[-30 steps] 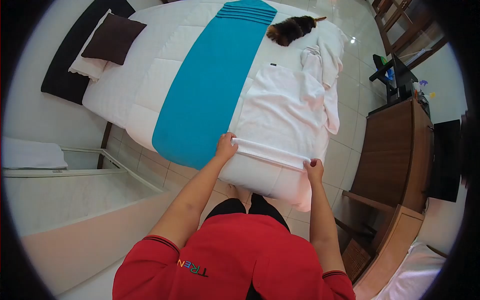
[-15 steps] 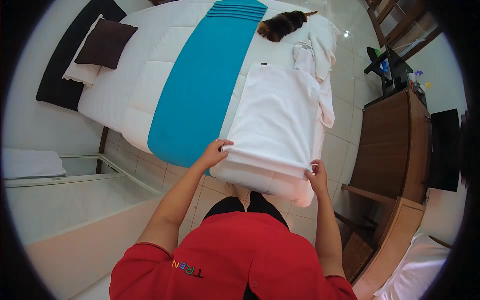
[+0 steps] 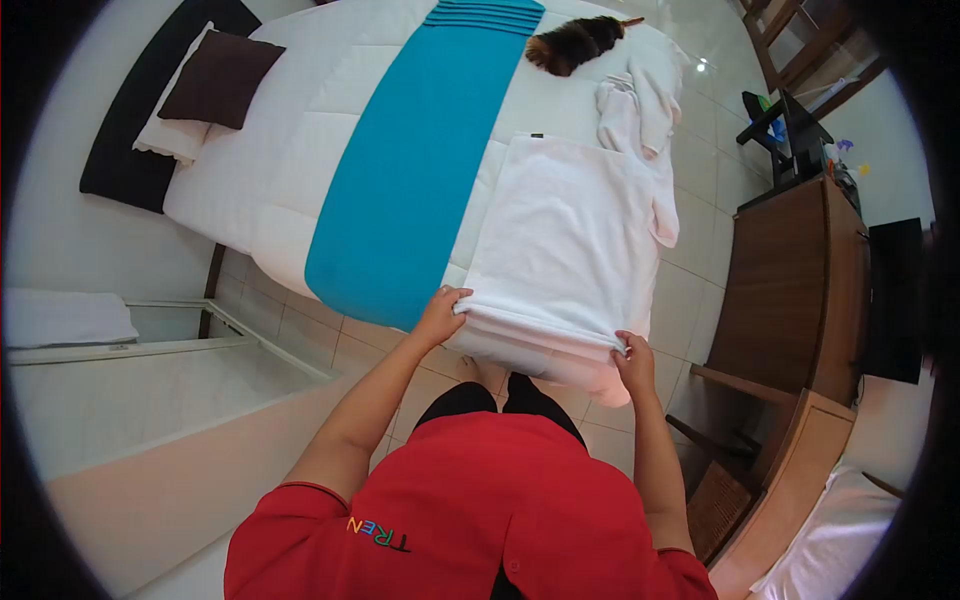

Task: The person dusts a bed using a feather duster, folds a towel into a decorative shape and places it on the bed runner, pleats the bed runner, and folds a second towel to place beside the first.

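A white towel (image 3: pixel 555 225) lies spread near the foot of the bed, its near edge folded in a narrow band. My left hand (image 3: pixel 441 316) pinches the left end of that band, beside the teal bed runner (image 3: pixel 405 170). At the band's right end, my right hand (image 3: pixel 633 361) grips the other corner between thumb and fingers. A small dark tag shows on the towel's far edge. More white cloth (image 3: pixel 655 105) lies crumpled beyond the towel's right side.
On the white bed (image 3: pixel 290 150) are a brown cushion (image 3: pixel 222 80) at the headboard and a dark feather duster (image 3: pixel 575 46) at the far side. A wooden cabinet (image 3: pixel 775 290) stands to the right. A pale counter (image 3: pixel 180 400) is at the left.
Both hands, still on the towel's near edge, have moved slightly toward my body. The towel lies flatter, with fewer wrinkles than a second ago.
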Tool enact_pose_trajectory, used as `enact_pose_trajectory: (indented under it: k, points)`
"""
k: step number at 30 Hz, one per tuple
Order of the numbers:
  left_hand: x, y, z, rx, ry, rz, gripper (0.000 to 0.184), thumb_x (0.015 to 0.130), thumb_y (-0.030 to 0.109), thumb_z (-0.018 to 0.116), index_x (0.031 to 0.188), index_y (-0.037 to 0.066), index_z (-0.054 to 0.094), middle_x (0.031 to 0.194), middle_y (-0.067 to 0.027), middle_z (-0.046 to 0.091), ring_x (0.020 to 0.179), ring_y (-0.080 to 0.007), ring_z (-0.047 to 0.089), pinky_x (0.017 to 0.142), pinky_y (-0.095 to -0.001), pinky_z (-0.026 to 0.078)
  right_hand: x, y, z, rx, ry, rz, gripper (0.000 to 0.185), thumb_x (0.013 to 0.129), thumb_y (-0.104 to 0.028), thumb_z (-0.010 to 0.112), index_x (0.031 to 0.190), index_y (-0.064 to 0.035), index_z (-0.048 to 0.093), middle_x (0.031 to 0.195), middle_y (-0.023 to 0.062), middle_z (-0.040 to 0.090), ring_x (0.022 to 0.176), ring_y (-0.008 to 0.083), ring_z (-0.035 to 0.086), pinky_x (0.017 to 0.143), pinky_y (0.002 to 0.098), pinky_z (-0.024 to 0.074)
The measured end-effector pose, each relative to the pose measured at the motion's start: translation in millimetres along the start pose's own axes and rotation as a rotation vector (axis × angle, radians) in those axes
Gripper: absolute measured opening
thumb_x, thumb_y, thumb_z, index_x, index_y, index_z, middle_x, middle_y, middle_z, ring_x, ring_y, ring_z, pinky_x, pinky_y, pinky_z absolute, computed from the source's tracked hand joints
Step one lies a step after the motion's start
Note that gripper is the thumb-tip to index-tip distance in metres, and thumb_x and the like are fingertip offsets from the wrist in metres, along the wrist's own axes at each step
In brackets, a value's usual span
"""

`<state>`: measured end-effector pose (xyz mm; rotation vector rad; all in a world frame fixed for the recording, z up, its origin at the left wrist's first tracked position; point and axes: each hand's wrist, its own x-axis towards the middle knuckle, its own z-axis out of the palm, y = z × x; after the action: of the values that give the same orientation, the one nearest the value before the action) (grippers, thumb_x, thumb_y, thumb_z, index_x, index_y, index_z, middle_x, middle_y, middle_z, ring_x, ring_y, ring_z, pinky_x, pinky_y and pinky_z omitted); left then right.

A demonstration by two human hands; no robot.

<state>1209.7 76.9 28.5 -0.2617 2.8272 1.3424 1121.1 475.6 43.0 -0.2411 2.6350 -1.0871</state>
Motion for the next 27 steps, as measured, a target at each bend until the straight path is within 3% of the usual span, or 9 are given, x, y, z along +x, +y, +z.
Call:
enact_pose_trajectory:
  k: [9, 15, 18, 20, 24, 27]
  points:
    - [19, 0, -4, 0.114, 0.012, 0.035, 0.027, 0.067, 0.008, 0.065, 0.093, 0.003, 0.061, 0.092, -0.0144, 0.054, 0.094, -0.0310, 0.051, 0.082, -0.0380, 0.043, 7, -4, 1, -0.187, 0.130, -0.036, 0.028, 0.069, -0.008, 0.070, 0.095, -0.0036, 0.063, 0.090, 0.0120, 0.060, 0.079, 0.0269, 0.058, 0.071, 0.0345, 0.0476]
    - [39, 16, -19, 0.175, 0.021, 0.099, 0.023, 0.066, 0.012, 0.067, 0.088, 0.006, 0.060, 0.097, -0.0102, 0.056, 0.099, -0.0282, 0.051, 0.085, -0.0393, 0.039, 26, -32, -21, -0.311, 0.255, -0.409, 0.026, 0.063, -0.003, 0.065, 0.087, -0.0013, 0.056, 0.095, 0.0107, 0.058, 0.085, 0.0292, 0.056, 0.076, 0.0388, 0.0455]
    - [46, 17, -22, 0.169, -0.008, 0.150, 0.023, 0.065, 0.012, 0.068, 0.086, 0.008, 0.059, 0.094, -0.0076, 0.059, 0.097, -0.0264, 0.053, 0.086, -0.0387, 0.037, 33, -26, -22, -0.246, 0.122, -0.419, 0.031, 0.061, -0.005, 0.066, 0.090, -0.0051, 0.055, 0.092, 0.0080, 0.058, 0.094, 0.0279, 0.053, 0.080, 0.0400, 0.0430]
    - [47, 16, -24, 0.204, -0.069, 0.148, 0.022, 0.065, 0.012, 0.067, 0.084, 0.008, 0.058, 0.091, -0.0075, 0.059, 0.095, -0.0262, 0.054, 0.086, -0.0384, 0.037, 35, -29, -23, -0.229, 0.034, -0.350, 0.030, 0.060, -0.002, 0.064, 0.089, -0.0059, 0.058, 0.081, 0.0083, 0.058, 0.081, 0.0276, 0.056, 0.077, 0.0395, 0.0438]
    - [35, 15, -32, 0.265, -0.181, 0.244, 0.021, 0.064, 0.013, 0.066, 0.083, 0.009, 0.058, 0.084, -0.0070, 0.059, 0.090, -0.0255, 0.056, 0.086, -0.0376, 0.036, 23, -21, -26, -0.255, -0.008, -0.343, 0.029, 0.059, -0.003, 0.064, 0.087, -0.0064, 0.059, 0.076, 0.0075, 0.057, 0.080, 0.0269, 0.056, 0.075, 0.0371, 0.0445]
    - [17, 21, -38, 0.283, -0.268, 0.243, 0.021, 0.065, 0.015, 0.067, 0.083, 0.008, 0.059, 0.088, -0.0100, 0.060, 0.091, -0.0266, 0.056, 0.086, -0.0383, 0.037, 7, -15, -27, -0.225, -0.046, -0.362, 0.027, 0.058, -0.004, 0.066, 0.085, -0.0059, 0.060, 0.076, 0.0076, 0.058, 0.080, 0.0264, 0.056, 0.072, 0.0355, 0.0449]
